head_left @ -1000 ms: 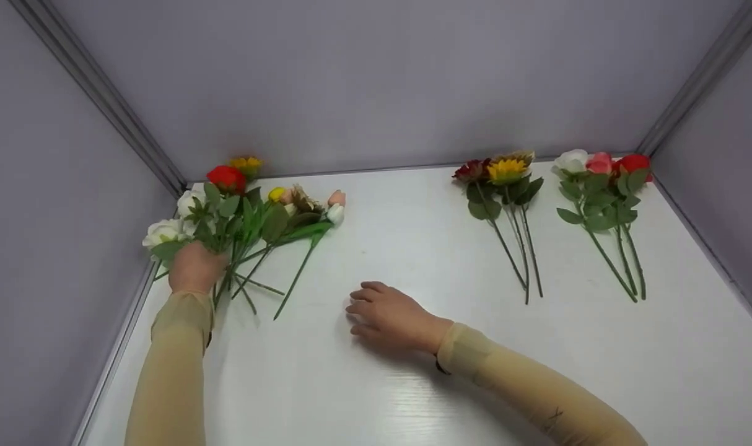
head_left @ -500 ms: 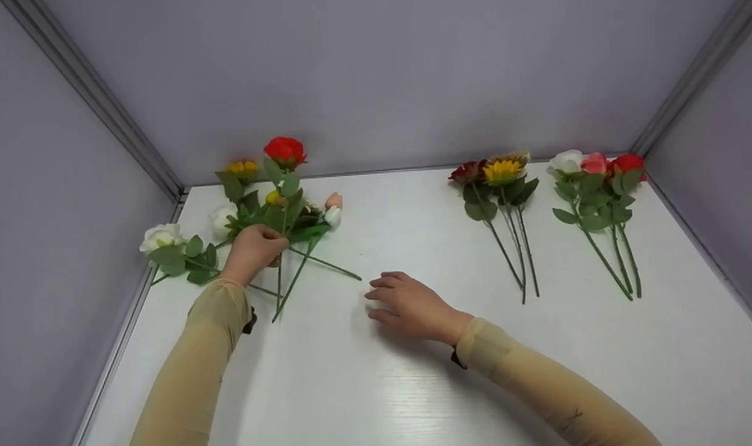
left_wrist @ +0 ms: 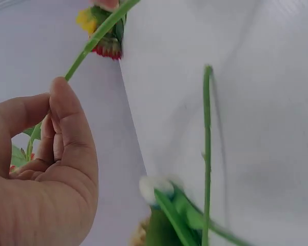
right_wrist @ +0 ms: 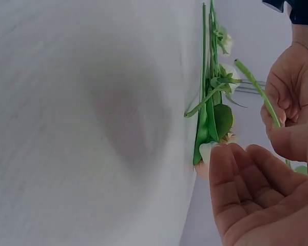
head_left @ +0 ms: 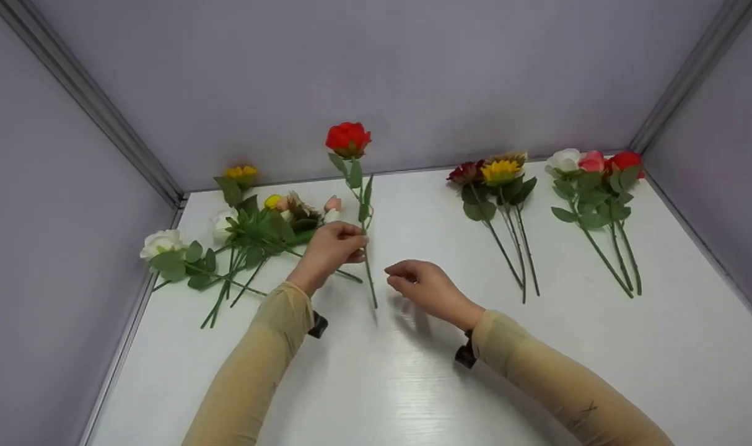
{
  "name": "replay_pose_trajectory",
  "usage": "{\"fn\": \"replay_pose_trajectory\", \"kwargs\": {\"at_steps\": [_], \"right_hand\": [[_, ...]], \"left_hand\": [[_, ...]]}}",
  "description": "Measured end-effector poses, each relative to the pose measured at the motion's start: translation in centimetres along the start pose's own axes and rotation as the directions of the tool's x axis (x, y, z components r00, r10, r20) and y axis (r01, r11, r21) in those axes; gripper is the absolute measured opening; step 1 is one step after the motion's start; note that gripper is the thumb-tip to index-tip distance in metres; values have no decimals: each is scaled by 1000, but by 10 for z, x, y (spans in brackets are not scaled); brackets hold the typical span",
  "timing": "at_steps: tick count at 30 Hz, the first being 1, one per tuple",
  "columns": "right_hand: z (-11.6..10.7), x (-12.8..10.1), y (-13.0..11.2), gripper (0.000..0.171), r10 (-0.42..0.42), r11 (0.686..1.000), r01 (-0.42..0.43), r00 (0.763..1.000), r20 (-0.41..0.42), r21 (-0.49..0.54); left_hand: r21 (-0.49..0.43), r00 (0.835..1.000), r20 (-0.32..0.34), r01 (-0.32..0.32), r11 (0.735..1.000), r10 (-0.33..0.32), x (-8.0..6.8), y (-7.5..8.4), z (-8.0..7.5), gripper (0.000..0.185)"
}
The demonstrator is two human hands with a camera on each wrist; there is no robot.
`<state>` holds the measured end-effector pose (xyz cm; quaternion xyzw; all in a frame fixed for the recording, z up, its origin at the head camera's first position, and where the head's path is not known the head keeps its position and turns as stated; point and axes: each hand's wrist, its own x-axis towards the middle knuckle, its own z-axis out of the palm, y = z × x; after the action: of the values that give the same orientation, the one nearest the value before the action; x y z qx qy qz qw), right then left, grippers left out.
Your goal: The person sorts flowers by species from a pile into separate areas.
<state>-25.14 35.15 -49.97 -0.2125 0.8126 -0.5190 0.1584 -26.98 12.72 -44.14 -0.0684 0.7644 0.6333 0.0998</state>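
Observation:
My left hand [head_left: 331, 249] pinches the green stem of a red rose [head_left: 348, 140] between thumb and fingertips, in the middle of the head view. The rose stands nearly upright, bloom at the top, with the stem's lower end pointing down toward the white table. In the left wrist view the stem [left_wrist: 103, 32] runs out past my thumb. Just to the right, my right hand [head_left: 428, 290] has its fingers loosely bent, and nothing is between them. The right wrist view shows the lower stem [right_wrist: 257, 88] close beyond my right hand [right_wrist: 267, 200].
Left on the white table [head_left: 376, 384] lies a loose pile with white roses [head_left: 162, 245], a sunflower [head_left: 241, 172] and tulips [head_left: 332, 204]. A second sunflower [head_left: 502, 172] lies beside a dark red flower [head_left: 466, 172]. Far right are white, pink and red roses [head_left: 625, 162]. Panel walls enclose the table.
My left hand has drawn the red rose out of the left pile and carried it right to the middle. The right hand has shifted slightly right and up, its fingers now more bent.

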Motion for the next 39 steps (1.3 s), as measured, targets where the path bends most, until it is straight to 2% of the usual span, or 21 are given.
{"fn": "replay_pose_trajectory", "kwargs": {"at_steps": [3, 5, 8, 12, 16, 21, 25, 33, 35, 39], "right_hand": [[-5, -3, 5, 35, 69, 980, -72, 997, 20, 186], [-7, -6, 8, 33, 93, 960, -96, 995, 22, 263], [-11, -11, 11, 28, 105, 946, -100, 994, 0, 307], [-15, -20, 14, 22, 97, 950, -82, 995, -36, 302], [-15, -28, 17, 22, 99, 954, -85, 995, -33, 287], [-9, -35, 17, 23, 105, 960, -105, 994, 14, 260], [-7, -36, 18, 24, 117, 958, -117, 993, 18, 262], [-10, -34, 12, 23, 166, 926, -134, 984, -62, 353], [-10, -32, 17, 25, 176, 917, -137, 982, -72, 375], [-12, -32, 18, 22, 186, 914, -140, 979, -87, 380]], "left_hand": [[-44, 998, 35, -48, 998, 49, 1, -1, 27, 27], [-52, 995, 55, -75, 996, 78, 2, -2, 42, 26], [-50, 992, 72, -97, 994, 101, 2, -3, 57, 24], [-73, 991, 55, -117, 990, 121, 5, 0, 68, 26], [-123, 988, -2, -153, 981, 154, 14, 7, 72, 29], [-166, 990, -39, -141, 976, 136, 21, 9, 72, 27], [-194, 992, -32, -123, 973, 119, 21, 7, 70, 24], [-241, 995, 5, -91, 966, 95, 22, 5, 68, 25], [-254, 996, 9, -82, 964, 87, 21, 4, 69, 25], [-295, 998, 25, -49, 954, 59, 21, 3, 72, 25]]}}
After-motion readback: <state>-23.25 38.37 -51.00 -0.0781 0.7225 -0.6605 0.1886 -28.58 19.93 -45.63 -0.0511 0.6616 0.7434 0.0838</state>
